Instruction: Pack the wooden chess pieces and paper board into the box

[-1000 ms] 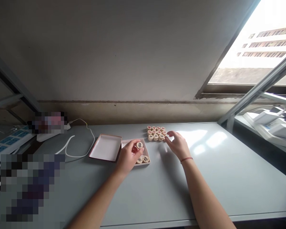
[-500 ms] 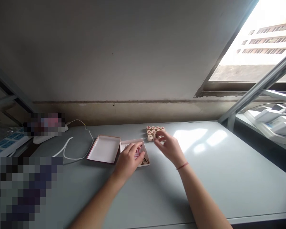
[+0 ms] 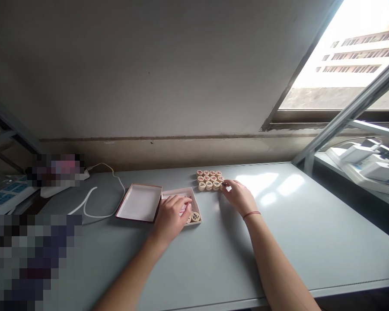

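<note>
My right hand (image 3: 240,198) pinches a wooden Chinese chess piece (image 3: 223,185) at the right end of the front row. Several round xiangqi pieces (image 3: 209,185) stand beside it in three close rows, with red characters on the back rows and black ones in front. Over a shallow open box (image 3: 197,203) rests my left hand (image 3: 172,214), its fingers bent and its thumb apart from them. Inside that box, a piece with a black character (image 3: 195,217) lies in the near right corner. Part of the box's contents is hidden under my left hand.
Left of the box lies its lid (image 3: 139,202), hollow side up. A white cable (image 3: 99,215) curls on the grey table (image 3: 194,268). Power strips (image 3: 9,192) are at the far left, and white devices (image 3: 359,160) sit on the right shelf beside a metal frame post.
My right hand has moved a little right and lower along the front row, where more pieces with black characters now show. My left hand stays over the box, and the view has shifted slightly.
</note>
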### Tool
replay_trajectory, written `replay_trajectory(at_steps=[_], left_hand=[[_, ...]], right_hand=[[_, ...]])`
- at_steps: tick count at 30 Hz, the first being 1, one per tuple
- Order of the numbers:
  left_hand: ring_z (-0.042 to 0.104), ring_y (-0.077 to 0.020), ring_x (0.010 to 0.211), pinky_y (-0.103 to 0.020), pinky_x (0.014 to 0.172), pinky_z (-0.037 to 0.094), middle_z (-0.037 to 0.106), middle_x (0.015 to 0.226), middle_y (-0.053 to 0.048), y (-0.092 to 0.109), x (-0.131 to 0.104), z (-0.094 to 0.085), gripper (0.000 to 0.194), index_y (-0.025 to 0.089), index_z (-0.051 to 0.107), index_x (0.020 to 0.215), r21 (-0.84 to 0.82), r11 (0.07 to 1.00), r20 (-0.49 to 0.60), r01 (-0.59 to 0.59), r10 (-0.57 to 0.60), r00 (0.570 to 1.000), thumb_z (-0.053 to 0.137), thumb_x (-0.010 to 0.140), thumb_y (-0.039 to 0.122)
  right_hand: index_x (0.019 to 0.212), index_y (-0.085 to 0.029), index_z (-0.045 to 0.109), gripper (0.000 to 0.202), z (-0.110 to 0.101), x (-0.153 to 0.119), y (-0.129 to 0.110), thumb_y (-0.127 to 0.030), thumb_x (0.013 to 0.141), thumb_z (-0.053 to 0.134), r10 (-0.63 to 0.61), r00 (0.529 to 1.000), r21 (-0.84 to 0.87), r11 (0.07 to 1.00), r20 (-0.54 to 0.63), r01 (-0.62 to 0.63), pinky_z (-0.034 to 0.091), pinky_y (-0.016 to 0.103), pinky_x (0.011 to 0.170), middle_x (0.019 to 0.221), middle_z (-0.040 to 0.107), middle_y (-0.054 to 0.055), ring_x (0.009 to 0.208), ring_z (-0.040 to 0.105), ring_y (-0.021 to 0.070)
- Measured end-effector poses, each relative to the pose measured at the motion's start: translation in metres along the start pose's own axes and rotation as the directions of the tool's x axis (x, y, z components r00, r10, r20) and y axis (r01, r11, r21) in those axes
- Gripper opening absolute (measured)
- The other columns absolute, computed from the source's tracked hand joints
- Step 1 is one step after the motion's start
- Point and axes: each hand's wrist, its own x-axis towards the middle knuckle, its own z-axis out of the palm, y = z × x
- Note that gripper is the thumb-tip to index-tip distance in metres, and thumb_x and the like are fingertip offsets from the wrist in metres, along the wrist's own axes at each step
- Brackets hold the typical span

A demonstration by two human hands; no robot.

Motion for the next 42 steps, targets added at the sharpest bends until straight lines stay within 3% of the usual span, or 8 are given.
replay_trajectory(at_steps=[5,8,11,15,24,33,40,42], left_hand=[[0.064,-0.0195,0.09,-0.032,0.08,0.043,0.071,0.093,-0.001,-0.008,0.005,-0.009,0.021,0.024,0.066,0.091,0.112,0.992,-0.02,0.053,-0.051,0.998,0.046,0.086,0.017],[0.064,-0.0197,0.088,-0.031,0.078,0.044,0.071,0.091,-0.002,-0.019,0.008,-0.022,0.025,0.023,0.067,0.087,0.152,0.984,0.028,0.087,-0.093,0.995,0.044,0.084,0.014],[0.064,-0.0174,0.077,-0.027,0.07,0.045,0.069,0.087,-0.001,-0.03,0.009,-0.035,0.029,0.024,0.067,0.084,0.157,0.972,0.079,0.173,-0.187,0.979,0.04,0.083,0.015],[0.061,-0.0172,0.076,-0.026,0.069,0.045,0.066,0.085,-0.001,-0.031,0.008,-0.044,0.029,0.024,0.068,0.076,0.177,0.96,0.214,0.217,-0.253,0.944,0.04,0.082,0.018],[0.053,-0.0249,0.098,-0.036,0.087,0.042,0.06,0.101,-0.006,-0.012,0.002,-0.046,0.024,0.02,0.065,0.073,0.261,0.937,0.396,0.232,-0.324,0.859,0.044,0.082,0.027],[0.052,-0.0153,0.062,-0.024,0.054,0.033,0.061,0.073,0.001,-0.008,0.005,-0.057,0.01,0.022,0.054,0.069,0.199,0.916,0.49,0.35,-0.402,0.774,0.048,0.073,0.029],[0.052,-0.0141,0.063,-0.023,0.055,0.034,0.062,0.076,0.002,-0.008,0.007,-0.061,0.007,0.022,0.054,0.071,0.12,0.929,0.51,0.349,-0.36,0.781,0.048,0.072,0.026],[0.052,-0.014,0.063,-0.023,0.056,0.036,0.063,0.08,0.001,-0.01,0.008,-0.062,0.011,0.023,0.057,0.076,0.096,0.931,0.462,0.353,-0.356,0.812,0.048,0.075,0.028]], right_hand=[[0.11,-0.02,0.061,0.032,-0.007,-0.008,-0.02,-0.03,0.084,0.045,-0.07,0.988,0.245,0.964,-0.139,0.103,0.046,0.031,0.068,0.102,0.064,0.01,0.074,0.06,0.0181],[0.103,-0.022,0.063,0.028,-0.006,-0.02,-0.048,-0.032,0.088,0.041,-0.273,0.962,0.44,0.863,-0.009,0.249,0.044,0.027,0.062,0.089,0.067,0.005,0.064,0.057,0.0144],[0.088,-0.022,0.065,0.025,0.001,-0.031,-0.07,-0.029,0.089,0.041,-0.414,0.897,0.432,0.845,0.154,0.315,0.036,0.024,0.054,0.075,0.067,0.002,0.059,0.054,0.0137],[0.077,-0.019,0.063,0.022,0.011,-0.034,-0.077,-0.023,0.087,0.044,-0.387,0.903,0.336,0.889,0.187,0.312,0.031,0.023,0.052,0.066,0.064,0.001,0.054,0.05,0.0127],[0.086,-0.018,0.066,0.023,0.015,-0.031,-0.072,-0.016,0.085,0.043,-0.377,0.913,0.356,0.884,0.156,0.304,0.036,0.023,0.06,0.084,0.07,0.005,0.071,0.06,0.0152],[0.083,-0.019,0.067,0.023,0.018,-0.032,-0.075,-0.016,0.085,0.044,-0.34,0.931,0.349,0.895,0.134,0.277,0.036,0.022,0.059,0.079,0.07,0.003,0.066,0.058,0.0144],[0.085,-0.019,0.066,0.023,0.022,-0.033,-0.072,-0.017,0.085,0.043,-0.368,0.924,0.356,0.882,0.109,0.309,0.037,0.023,0.061,0.082,0.069,0.003,0.068,0.058,0.0142],[0.086,-0.02,0.066,0.023,0.024,-0.033,-0.073,-0.018,0.086,0.043,-0.377,0.921,0.368,0.873,0.094,0.32,0.038,0.023,0.06,0.082,0.069,0.003,0.066,0.057,0.0141]])
